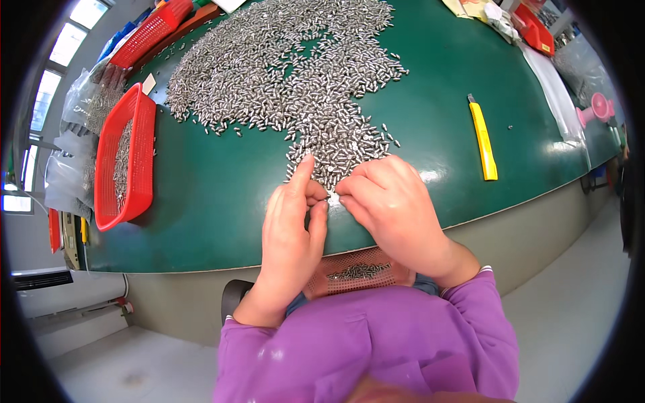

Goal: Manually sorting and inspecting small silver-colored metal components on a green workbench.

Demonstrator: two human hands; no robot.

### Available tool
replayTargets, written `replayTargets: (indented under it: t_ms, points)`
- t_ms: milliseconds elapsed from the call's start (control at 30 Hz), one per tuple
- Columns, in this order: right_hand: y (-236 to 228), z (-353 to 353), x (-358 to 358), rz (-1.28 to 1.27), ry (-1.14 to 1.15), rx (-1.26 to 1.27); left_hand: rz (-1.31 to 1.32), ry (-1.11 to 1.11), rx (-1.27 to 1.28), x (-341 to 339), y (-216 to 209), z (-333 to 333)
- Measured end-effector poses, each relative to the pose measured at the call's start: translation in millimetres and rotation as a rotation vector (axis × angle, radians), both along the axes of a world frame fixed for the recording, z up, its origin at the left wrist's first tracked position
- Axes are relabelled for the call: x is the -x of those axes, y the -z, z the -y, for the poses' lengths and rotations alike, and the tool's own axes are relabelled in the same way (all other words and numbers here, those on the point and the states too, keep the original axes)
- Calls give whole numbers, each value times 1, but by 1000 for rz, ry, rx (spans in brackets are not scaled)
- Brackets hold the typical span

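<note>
A wide heap of small silvery metal parts [269,80], each a short pointed piece, covers the middle of the green table [443,121] and narrows toward me. At its near tip my left hand [293,218] pinches with thumb and bent fingers, its index finger pointing up. My right hand [396,201] sits just beside it, thumb and fingertips pressed together. A small metal part seems to be at the left fingertips; what the right fingers hold is hidden. Below the table edge, on my lap, a pink mesh basket [322,279] holds several of the same parts.
A red plastic basket [146,161] with more metal parts stands at the left. To the right lies a yellow utility knife [484,141]. Clear plastic bags [70,161] hang past the left edge; another red basket [151,33] is at far left. A pink object [596,109] is far right.
</note>
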State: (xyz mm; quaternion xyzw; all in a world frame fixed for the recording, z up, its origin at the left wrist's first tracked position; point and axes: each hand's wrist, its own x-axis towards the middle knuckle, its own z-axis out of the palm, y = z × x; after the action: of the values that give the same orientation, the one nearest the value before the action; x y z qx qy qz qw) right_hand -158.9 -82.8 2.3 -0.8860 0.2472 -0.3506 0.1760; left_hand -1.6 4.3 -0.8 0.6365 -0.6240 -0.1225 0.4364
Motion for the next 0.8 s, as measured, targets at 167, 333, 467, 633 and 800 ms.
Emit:
replayTargets:
  t_ms: [167, 333, 467, 633, 800]
  points:
    - [1, 0, -2, -11, -18, -8, 47, 5, 32, 2, 2, 2]
    - [-4, -1, -1, -68, -41, -2, 46, 17, 45, 1, 2, 1]
    - [-2, -5, 6, -20, -99, -31, 75, 62, 72, -1, 4, 0]
    - [0, -11, 5, 35, -110, -52, 51, 24, 21, 1, 2, -4]
    - [3, -9, 4, 52, -96, -60, 85, 47, 12, 0, 3, -2]
